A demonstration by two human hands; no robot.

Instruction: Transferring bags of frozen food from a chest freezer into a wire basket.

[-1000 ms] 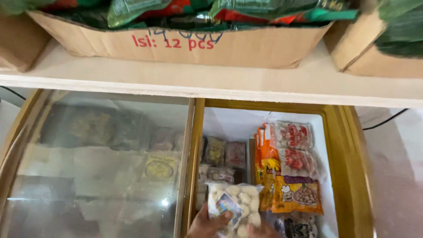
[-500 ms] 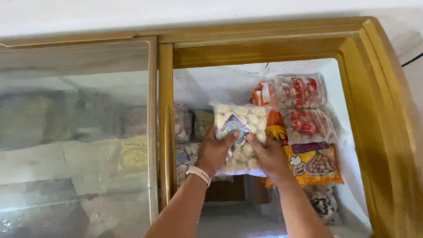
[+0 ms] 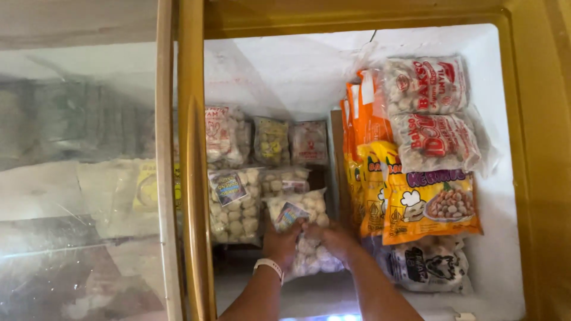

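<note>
Both hands, left hand (image 3: 281, 242) and right hand (image 3: 336, 239), clasp meatball bag (image 3: 303, 235) between them.

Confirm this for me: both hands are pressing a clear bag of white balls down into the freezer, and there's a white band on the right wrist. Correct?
Not quite. The head view shows the white band on the left wrist, not the right. The rest holds: the left hand and right hand both grip the clear bag of white balls low inside the freezer.

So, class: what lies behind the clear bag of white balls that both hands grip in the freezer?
Behind the bag of white balls sits a smaller bag of balls, then upright packets. What lies beneath is covered.
</note>
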